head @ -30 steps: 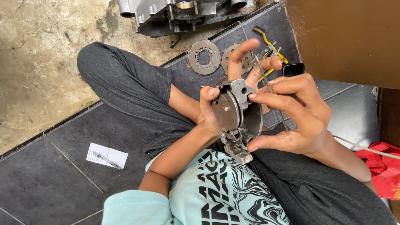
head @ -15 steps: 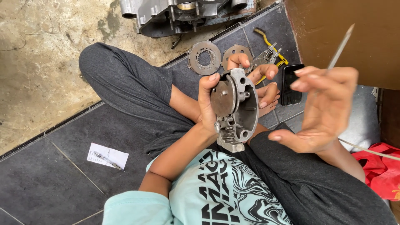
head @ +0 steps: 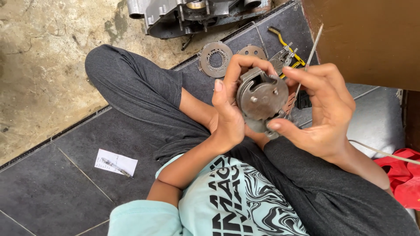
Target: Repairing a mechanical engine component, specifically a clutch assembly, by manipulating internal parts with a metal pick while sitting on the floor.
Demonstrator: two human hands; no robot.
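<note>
Between the two hands, just above the lap, sits a round grey metal part (head: 259, 99) – a flat-faced housing with a few studs and a cut-out at its top. The left hand (head: 227, 111) has it clenched from the left, thumb up its near side and fingers (head: 245, 61) curled over the top edge, so the flat face is turned up toward the camera. The right hand (head: 321, 116) closes on the part's right edge, thumb under the lower rim, and pinches a thin metal rod (head: 306, 65) between forefinger and thumb; the rod runs up and away past the knuckles, its lower end down against the right side of the part, though exactly where the tip sits is hidden by the fingers.

By the look of it the step in hand is working the rod into something at the edge of the part – prying or picking. The next move would call for a steady left grip and a small, controlled push from the right fingertips.

Farther out, on the dark tiled floor (head: 52, 192), lie a toothed ring plate (head: 214, 59) and a second disc (head: 251, 51) beyond the hands, a yellow-handled tool (head: 286, 46) to their right, and an engine casing (head: 192, 13) at the far edge. A paper slip (head: 116, 162) lies near left; red cloth (head: 402, 175) shows at right.
</note>
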